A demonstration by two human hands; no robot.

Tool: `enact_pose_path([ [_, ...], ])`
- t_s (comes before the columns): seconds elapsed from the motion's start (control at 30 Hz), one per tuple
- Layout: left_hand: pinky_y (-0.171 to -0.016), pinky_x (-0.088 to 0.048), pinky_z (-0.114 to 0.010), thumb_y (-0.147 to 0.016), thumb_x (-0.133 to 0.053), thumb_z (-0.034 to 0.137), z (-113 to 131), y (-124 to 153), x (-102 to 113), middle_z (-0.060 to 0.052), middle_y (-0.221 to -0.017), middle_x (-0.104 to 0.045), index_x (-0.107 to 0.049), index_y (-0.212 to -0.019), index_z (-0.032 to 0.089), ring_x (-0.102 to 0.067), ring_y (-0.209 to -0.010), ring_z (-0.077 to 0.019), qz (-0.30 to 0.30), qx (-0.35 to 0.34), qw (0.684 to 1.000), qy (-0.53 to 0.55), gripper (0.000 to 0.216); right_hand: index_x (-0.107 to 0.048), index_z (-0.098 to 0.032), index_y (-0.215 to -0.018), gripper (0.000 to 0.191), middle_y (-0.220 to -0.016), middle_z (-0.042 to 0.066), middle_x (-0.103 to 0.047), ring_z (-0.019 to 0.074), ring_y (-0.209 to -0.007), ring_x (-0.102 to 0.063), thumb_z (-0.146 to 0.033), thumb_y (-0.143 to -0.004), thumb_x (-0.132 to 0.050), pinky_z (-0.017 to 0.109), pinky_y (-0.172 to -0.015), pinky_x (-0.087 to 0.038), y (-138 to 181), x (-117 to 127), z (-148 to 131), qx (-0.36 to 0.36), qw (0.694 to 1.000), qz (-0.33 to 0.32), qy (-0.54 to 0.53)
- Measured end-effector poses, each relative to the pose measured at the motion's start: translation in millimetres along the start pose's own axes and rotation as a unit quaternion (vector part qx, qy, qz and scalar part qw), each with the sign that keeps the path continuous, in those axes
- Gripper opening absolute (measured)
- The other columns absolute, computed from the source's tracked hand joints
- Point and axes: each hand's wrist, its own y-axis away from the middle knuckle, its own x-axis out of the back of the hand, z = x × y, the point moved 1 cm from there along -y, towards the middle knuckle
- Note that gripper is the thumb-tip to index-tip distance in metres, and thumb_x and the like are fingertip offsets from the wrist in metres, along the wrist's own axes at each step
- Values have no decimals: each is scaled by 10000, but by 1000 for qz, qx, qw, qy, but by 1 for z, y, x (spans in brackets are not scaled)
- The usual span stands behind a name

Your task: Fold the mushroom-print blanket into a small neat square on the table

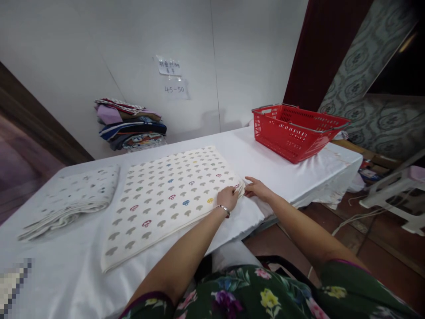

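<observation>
A cream cloth printed with small mushroom shapes point(166, 199) lies spread flat on the white-covered table point(292, 175). My left hand point(227, 197), with a silver bracelet at the wrist, is closed on the cloth's near right corner. My right hand point(257, 188) pinches the same edge just to the right, fingers pressed together on the fabric. Both hands sit side by side at the cloth's right end.
A folded spotted cloth point(75, 197) lies at the left of the table. A stack of folded clothes point(131, 124) stands against the back wall under paper notes. A red plastic basket point(297, 130) sits at the far right. A white stool point(398, 190) stands on the floor.
</observation>
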Motion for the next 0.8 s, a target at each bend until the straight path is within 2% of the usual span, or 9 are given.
enact_pose_path([
  [0.13,-755,-403,-282,-830,-471,389,1,-4,-1,-47,-1022,-655,-643,-944,226,-589,-902,-179,-13,-1,1000,1,263,-294,-136,-1372,726,-591,-36,-609,122,-549,-610,-56,-711,-584,215,-518,-494,1,1,1,1,1000,-1,2],
  [0.3,-715,-405,-292,-843,-416,331,0,-10,-2,-61,-945,-676,-659,-852,204,-603,-872,-194,-34,7,999,-28,275,-295,-117,-1367,727,-575,-43,-596,123,-540,-606,-38,-702,-577,221,-520,-496,1,-1,-1,1,1000,1,-4],
  [0.47,-742,-402,-297,-844,-415,327,1,-7,-2,-55,-957,-675,-660,-853,213,-597,-893,-192,-28,-11,999,-32,271,-293,-82,-1366,728,-552,-41,-590,123,-508,-589,-19,-688,-550,217,-487,-484,0,-7,-4,0,999,18,31],
  [0.63,-776,-385,-312,-844,-424,348,3,-4,-4,-68,-996,-662,-672,-854,214,-574,-961,-211,-19,-40,998,-40,282,-279,-115,-1383,745,-572,-39,-602,112,-512,-584,-46,-697,-562,213,-506,-491,2,-8,-7,5,999,13,47],
  [0.8,-712,-384,-288,-862,-383,362,3,-8,-4,-68,-943,-675,-680,-838,201,-596,-882,-200,-41,-12,999,-29,338,-292,-134,-1386,783,-614,-49,-604,98,-505,-571,-75,-679,-624,202,-494,-480,5,-10,-11,10,997,10,75],
])
